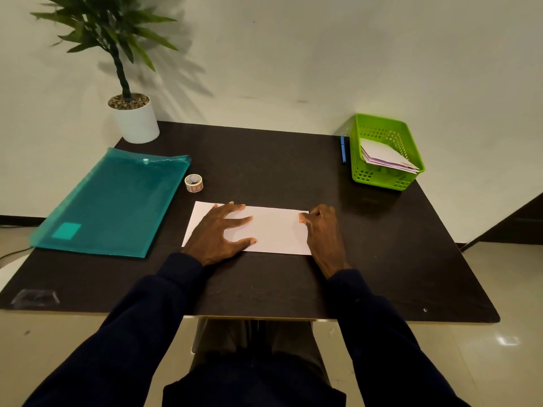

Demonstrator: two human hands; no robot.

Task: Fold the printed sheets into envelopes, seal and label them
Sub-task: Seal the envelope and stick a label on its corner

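A folded white sheet (274, 230) lies flat on the dark table (264, 160), in front of me. My left hand (219, 235) rests flat on its left half, fingers spread. My right hand (321, 230) presses its fingertips on a small orange sticker (302, 218) at the sheet's upper right corner. A roll of patterned tape (194, 183) stands beyond the sheet, to the left. A blue pen (343, 149) lies beside the green basket (365, 176) at the back right; the basket holds several folded paper envelopes (385, 157).
A teal plastic document folder (117, 201) lies at the left of the table. A potted plant in a white pot (136, 121) stands at the back left corner. The wall runs close behind the table.
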